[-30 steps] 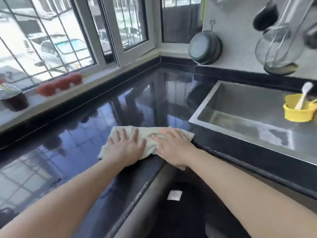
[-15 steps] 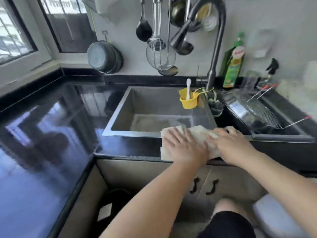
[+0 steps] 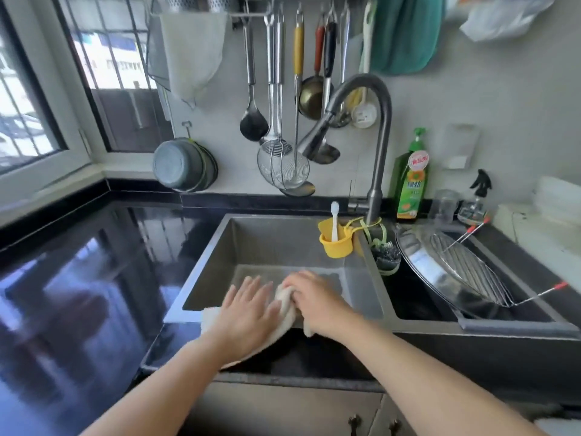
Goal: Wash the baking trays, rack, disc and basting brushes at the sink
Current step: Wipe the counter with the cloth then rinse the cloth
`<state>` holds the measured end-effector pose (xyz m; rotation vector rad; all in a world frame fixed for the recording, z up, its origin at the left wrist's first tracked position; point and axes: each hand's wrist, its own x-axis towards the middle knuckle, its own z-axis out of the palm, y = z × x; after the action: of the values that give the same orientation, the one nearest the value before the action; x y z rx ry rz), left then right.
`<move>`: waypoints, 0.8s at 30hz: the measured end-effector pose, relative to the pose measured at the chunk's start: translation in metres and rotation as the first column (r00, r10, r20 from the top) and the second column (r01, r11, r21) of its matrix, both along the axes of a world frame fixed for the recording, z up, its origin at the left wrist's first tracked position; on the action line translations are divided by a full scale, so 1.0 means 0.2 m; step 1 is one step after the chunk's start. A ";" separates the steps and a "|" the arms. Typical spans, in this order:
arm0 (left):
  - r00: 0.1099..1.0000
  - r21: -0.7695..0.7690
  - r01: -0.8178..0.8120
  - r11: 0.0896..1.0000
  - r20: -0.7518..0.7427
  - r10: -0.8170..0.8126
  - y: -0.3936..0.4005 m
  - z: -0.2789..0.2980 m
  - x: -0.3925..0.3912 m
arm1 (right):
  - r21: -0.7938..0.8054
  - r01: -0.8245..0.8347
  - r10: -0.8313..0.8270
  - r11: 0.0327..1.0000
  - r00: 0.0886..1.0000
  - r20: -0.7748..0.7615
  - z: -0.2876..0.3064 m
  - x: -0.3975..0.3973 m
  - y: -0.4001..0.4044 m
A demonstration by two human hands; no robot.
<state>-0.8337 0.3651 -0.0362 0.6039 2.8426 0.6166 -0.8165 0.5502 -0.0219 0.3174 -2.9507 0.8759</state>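
We begin with the glossy black stone counter (image 3: 78, 278), which wraps the corner and carries the double stainless steel sink (image 3: 283, 247). Its left basin looks bare of dishes; the right basin holds the washing-up.

There a large round shiny steel disc tray (image 3: 421, 262) leans tilted across the basin, and a chrome wire rack with red-tipped handles (image 3: 471, 269) lies on top of it, its long axis running from the far left toward the near right. We cannot make out the basting brushes. Above, the curved grey steel tap (image 3: 361, 121) points its spout down over the left basin, with a green bottle of dish soap (image 3: 413, 180) just beside its base.

On the near rim of the left basin lies a cream-coloured cloth (image 3: 283, 319), part on the counter edge, part bunched. Our left hand (image 3: 248, 313) lies flat on it with fingers spread and straight, pressing down. Our right hand (image 3: 314, 303) has its fingers curled around the bunched end.

The tray and rack lie to the right of both hands, well apart from them, so the right hand is the nearer one. We judge it must let go of the cloth and reach rightward across the divider.
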 end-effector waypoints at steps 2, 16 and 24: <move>0.970 0.432 0.012 0.902 0.213 -0.115 0.05 0.13 -0.09 | -0.255 0.060 -0.068 0.965 0.997 -0.024 0.14 -0.17 -0.04; 0.931 0.413 -0.156 0.897 0.365 -0.006 0.24 0.17 -1.08 | 0.097 0.642 -0.646 0.761 0.733 0.215 0.39 -1.40 0.71; 0.871 0.598 -0.312 0.738 0.490 -0.029 0.22 0.15 -0.97 | 0.100 0.618 -0.625 0.780 0.760 0.175 0.32 -1.33 0.66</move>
<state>-1.0279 0.4088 -0.0063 0.2421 2.1606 1.6005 -1.0819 0.6825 0.0423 -0.7685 -2.9042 0.7786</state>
